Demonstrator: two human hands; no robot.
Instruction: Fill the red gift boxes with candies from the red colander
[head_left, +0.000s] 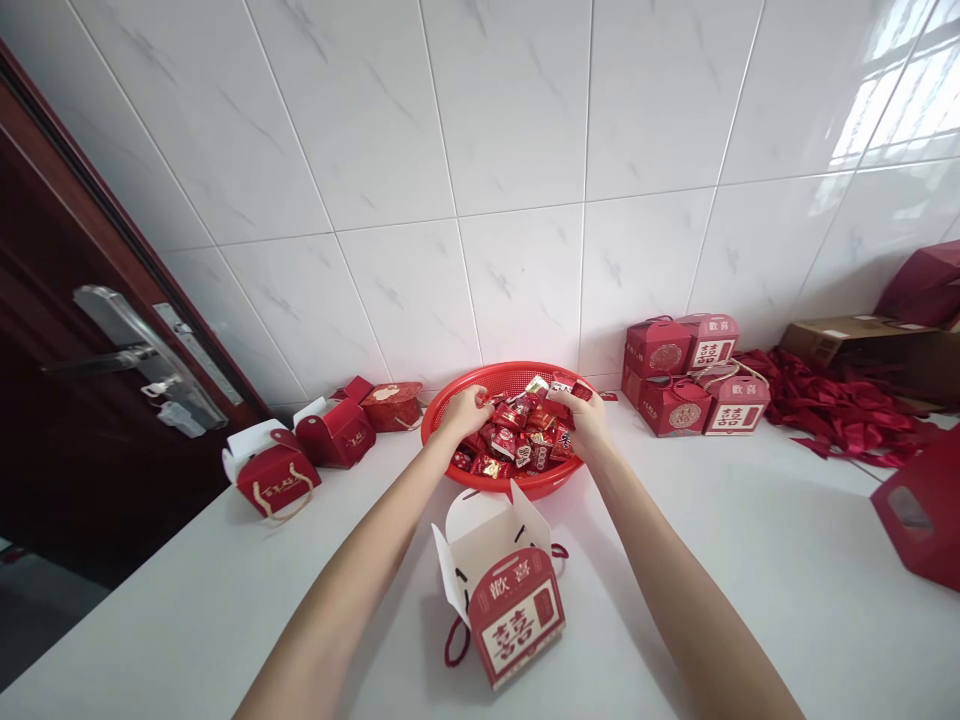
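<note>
While the right hand (590,425) has its thumb and fingers clamped on a red-and-white packet (564,388), the left hand (466,412) reaches in at the other side of the basket (531,487), its thumb and forefinger drawn close together. Whether the left fingertips grip a sweet or only touch one, I cannot tell. Both hands are over the pile of sweets (517,432), so the step in hand looks like picking pieces out. Lifting them from there would call for a firm pinch on the wrappers and enough height to pass over the rim.

Most of the sweets are wrapped in shiny red, with gold and white showing on some; they lie heaped inside the red plastic basket, which has a mesh side and stands near the tiled wall (517,290). Just in front of it, between the forearms, an open box (517,625) stands on the white table (217,630). Its pale flaps are raised, its front is red with a cream label and red characters, and dark red cord loops show at its sides. How much is inside it, I cannot tell.

Farther out, small red boxes (345,435) stand to the left, and more patterned boxes (679,405) are stacked to the right, beside heaped red ribbon (855,415).
</note>
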